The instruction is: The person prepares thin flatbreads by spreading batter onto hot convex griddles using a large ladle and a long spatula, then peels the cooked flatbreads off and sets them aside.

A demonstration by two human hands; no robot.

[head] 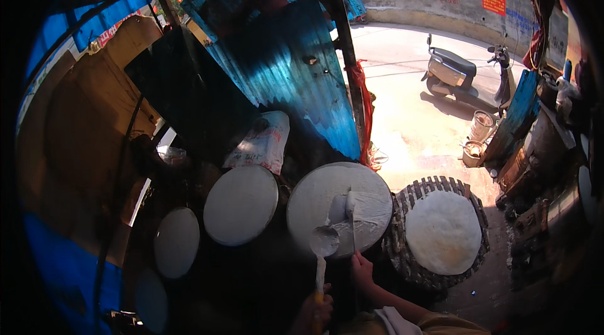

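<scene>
My left hand, dim at the bottom of the view, grips the yellow-ended handle of a ladle. The ladle's round bowl is over the near edge of a large round griddle coated with pale batter. Just to the right, my right hand holds the thin handle of a spreader, which reaches up onto the batter. Wet batter lies in a thick, ridged patch beside the spreader's head. That head is partly coated, so its exact shape is unclear.
A round white flatbread lies on a slatted round rack at right. Pale discs stand in a row at left. Behind are a printed sack and a blue corrugated sheet. Outside are buckets and a scooter.
</scene>
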